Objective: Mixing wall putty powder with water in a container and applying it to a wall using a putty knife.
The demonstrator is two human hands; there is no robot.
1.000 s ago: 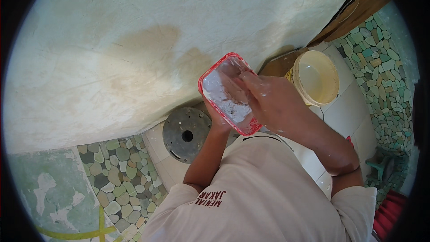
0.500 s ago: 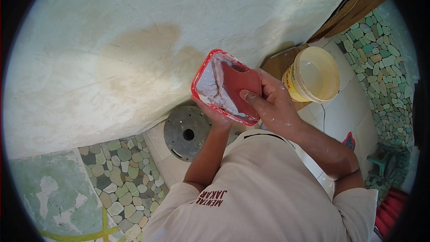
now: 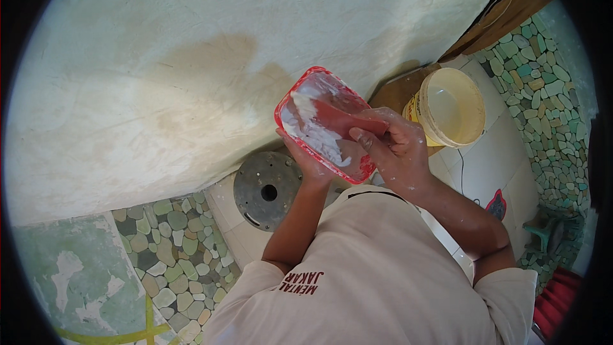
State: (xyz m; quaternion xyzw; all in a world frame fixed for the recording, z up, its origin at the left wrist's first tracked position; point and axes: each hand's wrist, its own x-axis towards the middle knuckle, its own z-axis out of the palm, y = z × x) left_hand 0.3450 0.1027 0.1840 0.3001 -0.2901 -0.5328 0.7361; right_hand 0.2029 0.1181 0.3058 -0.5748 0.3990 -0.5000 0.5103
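Observation:
My left hand (image 3: 309, 161) holds a red rectangular plastic tub (image 3: 365, 167) from beneath and along its near left side. White putty (image 3: 313, 135) lies in the tub, mostly toward its left side, and smears coat the rim. In my right hand (image 3: 403, 153) is a flat red scraper (image 3: 338, 117), pinched with the thumb on top and the fingers underneath. Its blade reaches down into the tub, against the putty. White specks dot the right hand. Part of the left hand's fingers is hidden behind the tub.
A pale plastered wall (image 3: 159, 89) with damp-looking patches rises ahead. On the right stands a yellow-white bucket (image 3: 415, 112), beside a wooden board (image 3: 389, 92). A grey round disc with a central hole (image 3: 249, 182) sits below the tub. Pebble tiling (image 3: 179, 230) covers parts of the floor.
The scraper has shifted right and tilted, uncovering more of the tub's inside and the putty. My right hand moved slightly right with it; the tub stays nearly in place.

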